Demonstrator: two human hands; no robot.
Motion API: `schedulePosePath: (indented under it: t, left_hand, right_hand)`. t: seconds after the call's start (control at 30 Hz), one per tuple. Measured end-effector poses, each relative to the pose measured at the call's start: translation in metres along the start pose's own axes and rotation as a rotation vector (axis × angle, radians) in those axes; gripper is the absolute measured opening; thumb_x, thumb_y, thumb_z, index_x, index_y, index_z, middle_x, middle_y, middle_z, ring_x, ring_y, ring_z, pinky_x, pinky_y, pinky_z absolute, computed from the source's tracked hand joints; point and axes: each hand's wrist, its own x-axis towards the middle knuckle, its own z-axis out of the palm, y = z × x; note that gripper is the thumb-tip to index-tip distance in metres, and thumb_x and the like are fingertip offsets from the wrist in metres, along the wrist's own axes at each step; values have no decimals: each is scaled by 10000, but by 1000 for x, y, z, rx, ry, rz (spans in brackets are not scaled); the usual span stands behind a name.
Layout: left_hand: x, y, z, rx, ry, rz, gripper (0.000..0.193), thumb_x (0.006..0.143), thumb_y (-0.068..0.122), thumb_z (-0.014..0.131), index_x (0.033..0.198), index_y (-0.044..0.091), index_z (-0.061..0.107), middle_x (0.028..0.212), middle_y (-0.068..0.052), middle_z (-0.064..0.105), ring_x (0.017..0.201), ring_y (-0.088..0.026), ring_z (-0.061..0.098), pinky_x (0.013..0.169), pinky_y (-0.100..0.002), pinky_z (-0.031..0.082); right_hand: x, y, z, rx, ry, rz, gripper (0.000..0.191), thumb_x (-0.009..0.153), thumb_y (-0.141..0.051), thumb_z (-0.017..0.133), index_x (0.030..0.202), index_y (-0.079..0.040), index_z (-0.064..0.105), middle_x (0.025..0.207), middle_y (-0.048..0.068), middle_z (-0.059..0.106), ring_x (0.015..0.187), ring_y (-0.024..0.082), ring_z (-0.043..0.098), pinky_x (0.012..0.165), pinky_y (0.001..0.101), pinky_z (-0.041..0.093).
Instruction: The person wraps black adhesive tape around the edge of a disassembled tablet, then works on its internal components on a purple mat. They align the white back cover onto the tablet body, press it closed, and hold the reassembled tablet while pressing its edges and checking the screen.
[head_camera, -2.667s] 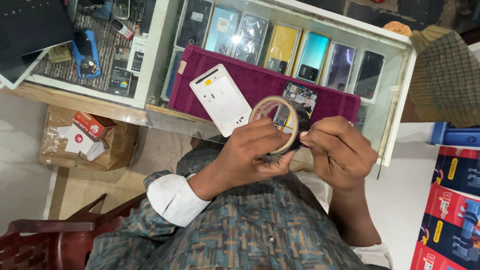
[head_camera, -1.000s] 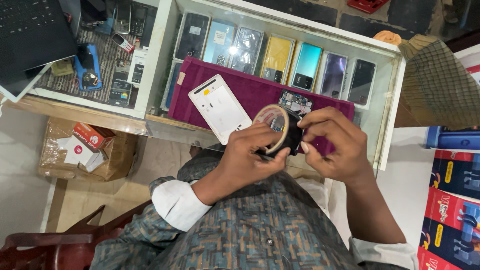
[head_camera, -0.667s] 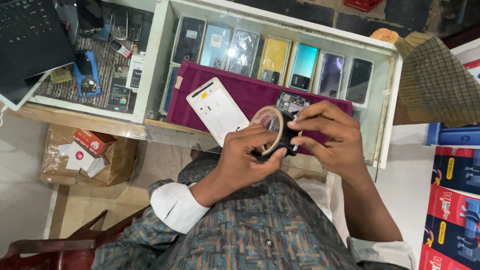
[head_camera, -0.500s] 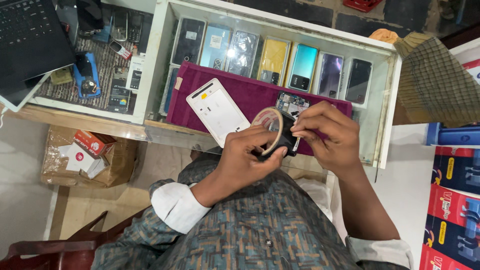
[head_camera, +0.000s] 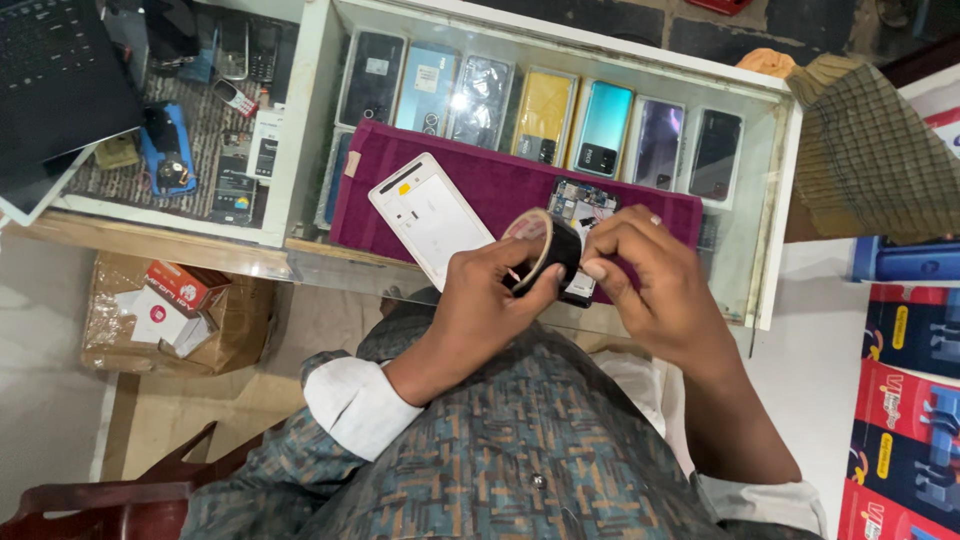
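Left hand (head_camera: 490, 300) grips tape roll (head_camera: 545, 250); right hand (head_camera: 655, 285) pinches it.

A matt plush maroon cloth (head_camera: 500, 185) lies on the glossy glass counter top (head_camera: 770, 230), bearing a smooth white plastic panel (head_camera: 430, 215).

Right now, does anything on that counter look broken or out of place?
Yes. The phone on the maroon cloth lies with its back off and its insides bare, partly hidden behind the tape roll. Its white back cover rests askew beside it.
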Motion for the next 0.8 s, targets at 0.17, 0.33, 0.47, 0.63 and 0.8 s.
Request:
schedulePosePath:
  t: [0.17, 0.33, 0.47, 0.63, 0.8]
  left_hand:
    - [-5, 2, -2, -56, -130, -111, 281, 907, 157, 768, 1157, 32, 741, 763, -84, 771, 636, -57, 660, 565, -248, 535]
    - [-6, 7, -8, -15, -107, -11, 304, 886, 176, 784, 1151, 38, 731, 819, -101, 778, 658, -101, 720, 585, -257, 559]
    - [-4, 17, -14, 219, 15, 237, 214, 908, 212, 818, 1041, 64, 740, 816, -108, 744, 684, -223, 720, 623, -323, 557]
    - [1, 46, -27, 304, -8, 449, 279, 901, 245, 851, 1052, 36, 743, 713, -94, 655, 622, -259, 642, 612, -395, 509]
    - [-1, 90, -53, 337, -112, 948, 281, 928, 234, 880, 1064, 23, 754, 747, -2, 664, 618, -165, 608, 575, -340, 446]
  right_hand:
    - [5, 7, -4, 55, 18, 5, 240, 804, -46, 827, 902, 16, 616, 962, 108, 652, 904, 201, 663, 796, 320, 528]
    - [-3, 3, 3, 55, 152, 39, 154, 860, 13, 805, 908, 19, 659, 982, 99, 698, 923, 189, 710, 822, 293, 558]
    - [-11, -7, 12, 71, 310, -1, 124, 911, 64, 773, 936, 39, 654, 1028, 123, 680, 977, 201, 714, 892, 292, 577]
    - [-17, -22, 11, 244, 480, -40, 120, 956, 81, 735, 993, 36, 630, 1081, 134, 646, 984, 203, 711, 886, 280, 607]
    - [-29, -44, -17, 407, 665, -259, 119, 968, 73, 725, 1017, 28, 626, 1095, 132, 639, 997, 201, 709, 896, 278, 611]
